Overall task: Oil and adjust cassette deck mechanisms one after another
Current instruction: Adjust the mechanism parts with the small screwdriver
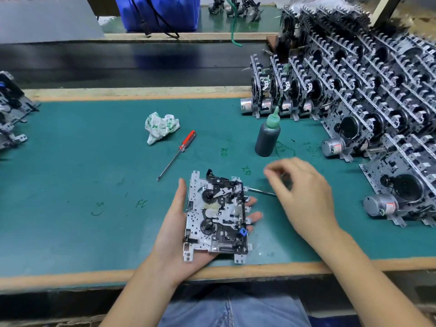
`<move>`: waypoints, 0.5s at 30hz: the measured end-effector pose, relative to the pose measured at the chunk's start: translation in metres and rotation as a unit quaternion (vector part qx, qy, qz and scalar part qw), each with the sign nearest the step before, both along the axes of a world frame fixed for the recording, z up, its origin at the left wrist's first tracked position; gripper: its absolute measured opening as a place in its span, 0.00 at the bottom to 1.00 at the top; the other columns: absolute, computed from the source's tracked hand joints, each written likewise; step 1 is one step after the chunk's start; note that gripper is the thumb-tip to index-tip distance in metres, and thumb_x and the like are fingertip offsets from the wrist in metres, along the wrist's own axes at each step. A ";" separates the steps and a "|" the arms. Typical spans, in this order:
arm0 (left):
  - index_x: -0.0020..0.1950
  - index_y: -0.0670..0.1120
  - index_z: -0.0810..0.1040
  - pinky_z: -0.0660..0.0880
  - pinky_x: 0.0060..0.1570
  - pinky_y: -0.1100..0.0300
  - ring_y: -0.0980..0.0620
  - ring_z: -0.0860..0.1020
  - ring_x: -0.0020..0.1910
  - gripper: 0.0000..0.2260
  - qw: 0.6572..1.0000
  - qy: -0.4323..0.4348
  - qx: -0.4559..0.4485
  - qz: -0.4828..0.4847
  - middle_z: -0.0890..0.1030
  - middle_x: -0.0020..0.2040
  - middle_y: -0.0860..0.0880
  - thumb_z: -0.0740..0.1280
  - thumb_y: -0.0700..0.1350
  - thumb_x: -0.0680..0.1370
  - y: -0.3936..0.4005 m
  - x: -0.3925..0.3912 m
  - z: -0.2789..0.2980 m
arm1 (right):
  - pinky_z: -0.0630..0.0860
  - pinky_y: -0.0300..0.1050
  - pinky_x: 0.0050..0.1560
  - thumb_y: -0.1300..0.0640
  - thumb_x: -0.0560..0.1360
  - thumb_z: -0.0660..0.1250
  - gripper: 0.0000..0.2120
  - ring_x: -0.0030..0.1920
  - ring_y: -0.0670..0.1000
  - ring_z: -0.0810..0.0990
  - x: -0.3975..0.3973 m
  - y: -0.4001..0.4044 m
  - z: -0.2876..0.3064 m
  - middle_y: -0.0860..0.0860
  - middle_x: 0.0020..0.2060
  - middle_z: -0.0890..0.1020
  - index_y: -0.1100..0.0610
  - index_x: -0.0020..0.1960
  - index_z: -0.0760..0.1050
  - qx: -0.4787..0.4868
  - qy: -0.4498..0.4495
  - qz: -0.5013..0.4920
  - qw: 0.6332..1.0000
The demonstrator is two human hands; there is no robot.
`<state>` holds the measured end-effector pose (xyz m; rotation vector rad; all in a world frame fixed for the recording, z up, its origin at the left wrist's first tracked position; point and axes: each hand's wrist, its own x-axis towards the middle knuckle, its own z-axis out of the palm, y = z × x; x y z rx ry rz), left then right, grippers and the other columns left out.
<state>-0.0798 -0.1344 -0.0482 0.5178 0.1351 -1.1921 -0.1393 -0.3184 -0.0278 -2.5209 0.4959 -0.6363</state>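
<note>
A cassette deck mechanism (215, 215), grey metal with black gears and a small blue part, lies flat in my left hand (174, 230) just above the green mat near the front edge. My right hand (304, 197) hovers to its right, blurred, fingers pinched around a thin metal tool (260, 191) whose tip points at the mechanism's right edge. A dark oil bottle (267, 138) with a green nozzle stands upright behind my right hand.
A red-handled screwdriver (178, 156) and a crumpled cloth (160, 127) lie on the mat (82, 161) behind the mechanism. Stacked rows of mechanisms (354, 102) fill the right side. More mechanisms (11, 114) sit at the left edge. A blue bin (158, 13) stands far back.
</note>
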 end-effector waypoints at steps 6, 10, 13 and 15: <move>0.62 0.38 0.78 0.70 0.61 0.40 0.33 0.75 0.61 0.36 0.999 -0.018 0.033 0.014 0.75 0.64 0.35 0.54 0.68 0.75 -0.003 0.000 -0.002 | 0.66 0.42 0.53 0.57 0.69 0.75 0.33 0.57 0.50 0.71 0.054 -0.019 -0.001 0.50 0.56 0.71 0.52 0.67 0.61 0.264 -0.037 -0.055 0.962; 0.62 0.39 0.78 0.72 0.61 0.41 0.33 0.75 0.61 0.35 0.999 -0.018 0.028 0.012 0.75 0.64 0.35 0.54 0.67 0.75 -0.001 -0.001 -0.003 | 0.64 0.36 0.45 0.60 0.73 0.70 0.20 0.53 0.50 0.75 0.066 -0.027 -0.014 0.53 0.55 0.79 0.53 0.58 0.62 0.319 -0.011 -0.054 0.946; 0.61 0.39 0.78 0.72 0.60 0.41 0.33 0.75 0.61 0.34 0.999 -0.020 0.028 0.014 0.75 0.63 0.35 0.55 0.66 0.74 -0.001 -0.001 -0.002 | 0.65 0.33 0.41 0.59 0.75 0.69 0.17 0.50 0.47 0.74 0.065 -0.025 -0.015 0.50 0.53 0.78 0.53 0.55 0.61 0.296 -0.005 -0.046 0.954; 0.62 0.39 0.78 0.72 0.61 0.41 0.33 0.75 0.61 0.34 0.999 -0.019 0.026 0.012 0.75 0.64 0.34 0.56 0.66 0.74 -0.001 -0.001 -0.002 | 0.68 0.37 0.44 0.57 0.76 0.66 0.14 0.45 0.46 0.74 0.061 -0.021 -0.011 0.47 0.49 0.77 0.51 0.55 0.62 0.294 -0.014 -0.026 0.955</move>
